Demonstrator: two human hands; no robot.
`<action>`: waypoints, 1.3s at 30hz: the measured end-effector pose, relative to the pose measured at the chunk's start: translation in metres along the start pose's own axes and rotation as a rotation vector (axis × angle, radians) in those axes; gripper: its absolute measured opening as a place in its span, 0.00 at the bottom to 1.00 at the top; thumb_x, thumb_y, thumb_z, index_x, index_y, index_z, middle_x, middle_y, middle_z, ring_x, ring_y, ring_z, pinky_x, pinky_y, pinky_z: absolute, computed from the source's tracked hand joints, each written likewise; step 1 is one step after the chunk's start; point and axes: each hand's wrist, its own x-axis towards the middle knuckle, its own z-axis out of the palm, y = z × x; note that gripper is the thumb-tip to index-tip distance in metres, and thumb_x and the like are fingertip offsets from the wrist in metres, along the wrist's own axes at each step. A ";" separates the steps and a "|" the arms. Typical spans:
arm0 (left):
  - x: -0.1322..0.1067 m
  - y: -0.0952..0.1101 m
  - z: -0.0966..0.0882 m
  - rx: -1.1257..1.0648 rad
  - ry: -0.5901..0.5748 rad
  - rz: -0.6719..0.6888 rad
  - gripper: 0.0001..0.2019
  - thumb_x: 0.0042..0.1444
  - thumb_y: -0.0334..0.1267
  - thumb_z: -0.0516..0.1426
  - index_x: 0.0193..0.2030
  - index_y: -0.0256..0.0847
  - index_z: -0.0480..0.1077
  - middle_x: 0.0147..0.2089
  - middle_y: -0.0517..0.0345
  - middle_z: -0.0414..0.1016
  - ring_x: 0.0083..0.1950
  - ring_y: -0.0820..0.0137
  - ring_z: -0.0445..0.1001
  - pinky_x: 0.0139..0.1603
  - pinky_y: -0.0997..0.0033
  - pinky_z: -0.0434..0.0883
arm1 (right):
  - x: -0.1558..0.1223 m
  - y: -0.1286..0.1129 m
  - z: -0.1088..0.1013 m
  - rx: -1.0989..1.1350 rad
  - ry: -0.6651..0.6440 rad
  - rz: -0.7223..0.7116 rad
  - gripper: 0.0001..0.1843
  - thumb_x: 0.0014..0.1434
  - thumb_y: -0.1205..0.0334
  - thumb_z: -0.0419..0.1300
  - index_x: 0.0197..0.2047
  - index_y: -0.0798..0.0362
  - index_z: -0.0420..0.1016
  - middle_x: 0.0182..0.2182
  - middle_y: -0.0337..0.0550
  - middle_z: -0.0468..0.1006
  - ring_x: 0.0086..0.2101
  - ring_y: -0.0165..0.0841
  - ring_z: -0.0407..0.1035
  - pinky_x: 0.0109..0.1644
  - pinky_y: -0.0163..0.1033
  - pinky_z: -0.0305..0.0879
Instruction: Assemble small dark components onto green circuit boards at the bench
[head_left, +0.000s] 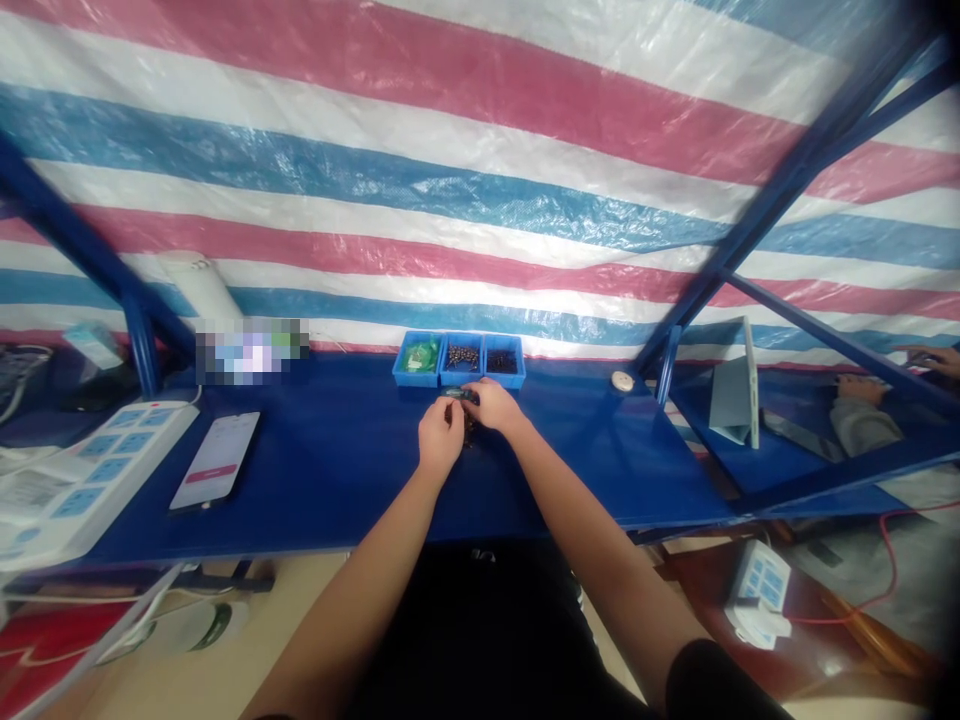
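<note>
Note the black garment (480,630) at six o'clock and black sleeve (712,685) at five o'clock; your left hand (441,437) and right hand (495,405) are bare.

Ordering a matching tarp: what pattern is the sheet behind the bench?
Broad pink, white and blue stripes on the tarpaulin, clearest in the head view.

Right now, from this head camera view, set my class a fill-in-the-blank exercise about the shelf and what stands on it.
The left hand and right hand work in front of ____ blue bins.
The bin farthest left in the view holds something ____ in colour.
A ____ lies on the blue shelf to the left of the hands.

three; green; phone
</note>
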 end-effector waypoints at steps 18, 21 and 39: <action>0.000 0.003 0.002 -0.153 -0.054 0.024 0.11 0.61 0.45 0.55 0.41 0.42 0.74 0.37 0.57 0.78 0.36 0.69 0.75 0.39 0.70 0.71 | -0.043 -0.012 -0.003 0.723 0.487 0.170 0.18 0.60 0.50 0.58 0.46 0.52 0.77 0.33 0.43 0.80 0.32 0.34 0.73 0.38 0.38 0.69; -0.001 0.006 0.001 -0.217 -0.051 -0.007 0.12 0.61 0.46 0.55 0.43 0.42 0.74 0.39 0.57 0.79 0.35 0.70 0.75 0.38 0.72 0.70 | -0.043 -0.016 0.003 0.873 0.519 0.231 0.21 0.58 0.50 0.61 0.50 0.53 0.75 0.31 0.43 0.80 0.31 0.34 0.73 0.36 0.38 0.70; 0.002 0.004 0.002 -0.227 0.003 -0.007 0.13 0.60 0.47 0.56 0.39 0.41 0.75 0.39 0.55 0.77 0.39 0.68 0.75 0.42 0.70 0.71 | -0.055 -0.006 0.007 0.875 0.350 0.326 0.18 0.52 0.45 0.65 0.34 0.53 0.80 0.23 0.40 0.77 0.22 0.31 0.68 0.27 0.37 0.66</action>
